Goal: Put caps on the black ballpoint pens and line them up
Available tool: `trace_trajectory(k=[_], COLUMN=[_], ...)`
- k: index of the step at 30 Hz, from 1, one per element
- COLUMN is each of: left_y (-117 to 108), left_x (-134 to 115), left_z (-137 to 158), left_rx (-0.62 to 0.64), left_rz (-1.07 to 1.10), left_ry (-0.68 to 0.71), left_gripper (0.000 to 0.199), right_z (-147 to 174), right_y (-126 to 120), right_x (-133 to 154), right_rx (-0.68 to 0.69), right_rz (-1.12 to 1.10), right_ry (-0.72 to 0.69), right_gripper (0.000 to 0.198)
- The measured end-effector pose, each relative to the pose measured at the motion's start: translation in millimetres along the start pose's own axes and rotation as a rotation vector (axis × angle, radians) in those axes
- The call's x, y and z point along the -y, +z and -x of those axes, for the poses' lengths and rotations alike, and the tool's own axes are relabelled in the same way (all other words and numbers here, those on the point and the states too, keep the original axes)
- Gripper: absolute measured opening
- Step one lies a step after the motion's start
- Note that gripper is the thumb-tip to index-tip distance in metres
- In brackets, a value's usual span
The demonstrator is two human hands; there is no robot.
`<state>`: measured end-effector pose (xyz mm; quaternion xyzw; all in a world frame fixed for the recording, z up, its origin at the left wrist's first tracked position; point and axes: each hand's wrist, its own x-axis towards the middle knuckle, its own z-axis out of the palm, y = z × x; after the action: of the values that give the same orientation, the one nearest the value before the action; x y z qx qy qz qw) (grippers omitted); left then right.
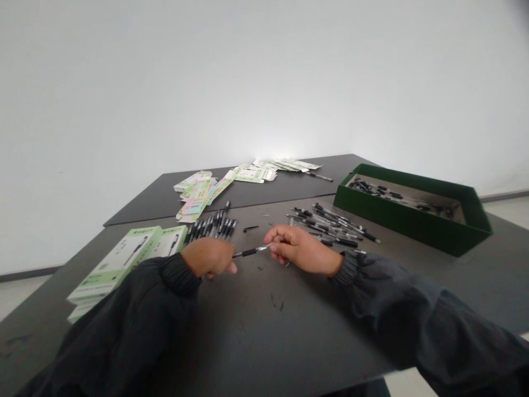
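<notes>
Between my two hands lies a gel pen (249,252) with a black grip and a silver tip. My left hand (212,257) is closed round its rear part, which the fingers hide. At the tip end, the fingers of my right hand (300,248) pinch together; whether a small part sits between them cannot be made out. Just behind my left hand is a row of black-capped pens (212,225). A loose pile of pens (326,223) lies beyond my right hand. One black pen clip or cap piece (250,227) rests on the table between the two groups.
Green-and-white pen boxes (119,256) are stacked at the left. Flattened cartons (202,196) and more cartons (264,172) lie toward the back, near a single pen (320,176). A dark green box (392,201) holding pens stands at the right on the grey table (256,331).
</notes>
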<state>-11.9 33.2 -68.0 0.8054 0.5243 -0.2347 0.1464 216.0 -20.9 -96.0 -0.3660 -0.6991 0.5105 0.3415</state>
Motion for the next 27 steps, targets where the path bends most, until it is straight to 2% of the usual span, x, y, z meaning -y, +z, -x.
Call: trace_trajectory(k=[5, 7, 10, 20, 27], left_y=[-11.7, -18.5, -27.3, -35.4, -34.8], left_x=[-12.5, -20.0, -30.1, -39.9, -37.6], left_z=[14.3, 21.3, 30.4, 38.9, 39.4], left_rx=[0.053, 0.108, 0.120, 0.195, 0.194], left_rz=[-0.075, -0.148, -0.211, -0.158, -0.134], left_ry=[0.028, 0.027, 0.023, -0.024, 0.000], left_gripper=[0.034, 0.036, 0.040, 0.047, 0.046], right_z=[1.2, 1.2, 1.1, 2.6, 3.3], right_y=[2.7, 2.4, 0.9, -1.8, -1.9], right_x=[2.1, 2.0, 1.9, 3.1, 1.2], right_rx=[-0.035, -0.024, -0.004, 0.033, 0.039], right_rz=[-0.032, -0.095, -0.168, -0.297, -0.306], right_ry=[-0.069, -0.074, -0.056, 0.011, -0.019], right_gripper=[0.014, 0.015, 0.018, 0.024, 0.020])
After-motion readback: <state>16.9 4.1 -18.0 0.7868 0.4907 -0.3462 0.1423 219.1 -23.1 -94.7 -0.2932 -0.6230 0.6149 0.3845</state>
